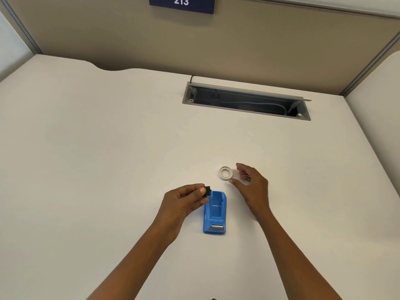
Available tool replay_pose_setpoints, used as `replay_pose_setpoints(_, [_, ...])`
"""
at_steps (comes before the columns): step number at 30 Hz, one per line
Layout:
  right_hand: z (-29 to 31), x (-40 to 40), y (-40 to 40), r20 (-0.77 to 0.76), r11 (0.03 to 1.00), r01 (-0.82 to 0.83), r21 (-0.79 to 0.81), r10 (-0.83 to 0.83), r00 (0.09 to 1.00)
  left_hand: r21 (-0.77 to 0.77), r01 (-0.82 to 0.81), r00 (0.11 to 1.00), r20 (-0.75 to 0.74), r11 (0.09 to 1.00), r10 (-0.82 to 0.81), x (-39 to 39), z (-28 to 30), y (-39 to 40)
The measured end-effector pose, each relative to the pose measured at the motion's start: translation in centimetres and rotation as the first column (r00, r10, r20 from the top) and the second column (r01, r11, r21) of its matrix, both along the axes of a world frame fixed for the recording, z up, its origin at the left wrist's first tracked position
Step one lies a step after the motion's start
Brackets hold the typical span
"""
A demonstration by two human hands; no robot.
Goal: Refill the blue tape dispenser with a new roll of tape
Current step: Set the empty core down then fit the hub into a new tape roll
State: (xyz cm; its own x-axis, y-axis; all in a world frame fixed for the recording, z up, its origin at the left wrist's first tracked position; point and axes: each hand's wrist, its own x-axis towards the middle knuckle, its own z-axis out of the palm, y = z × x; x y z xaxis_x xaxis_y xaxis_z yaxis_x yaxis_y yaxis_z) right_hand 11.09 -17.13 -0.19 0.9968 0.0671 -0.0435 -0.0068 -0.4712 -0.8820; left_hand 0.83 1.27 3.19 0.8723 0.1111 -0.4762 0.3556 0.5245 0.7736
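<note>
The blue tape dispenser (214, 213) lies on the white desk (108, 148), its cradle empty and its metal cutter at the near end. My left hand (184, 202) is at the dispenser's far left corner, pinching a small black spindle (208, 190) between thumb and fingers. A white roll of tape (225, 173) lies flat on the desk beyond the dispenser. My right hand (251, 185) hovers just right of the roll with fingers spread and thumb close to its rim; it holds nothing.
An open cable tray (246, 102) with grey cables is sunk into the desk at the back right. Beige partition walls (216, 40) close off the back and sides, with a blue "213" sign (181, 3) at the top.
</note>
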Motion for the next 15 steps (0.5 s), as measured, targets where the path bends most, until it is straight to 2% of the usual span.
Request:
replay_pose_setpoints(3, [0.3,-0.6,-2.3,-0.007,1.000,0.028,0.011,-0.027,1.000,-0.010,0.001,1.000,0.003,1.000,-0.001,0.0,0.0,-0.1])
replay_pose_setpoints(9, [0.5,-3.4,-6.9,-0.039,0.997,0.029,-0.070,-0.031,0.999,-0.006,0.019,1.000,0.007,1.000,-0.019,0.0,0.1,-0.6])
replay_pose_setpoints(15, [0.4,-6.0,-8.5,-0.043,0.985,-0.039,-0.166,0.032,0.999,0.000,0.026,1.000,-0.002,1.000,-0.026,-0.1,0.2,-1.0])
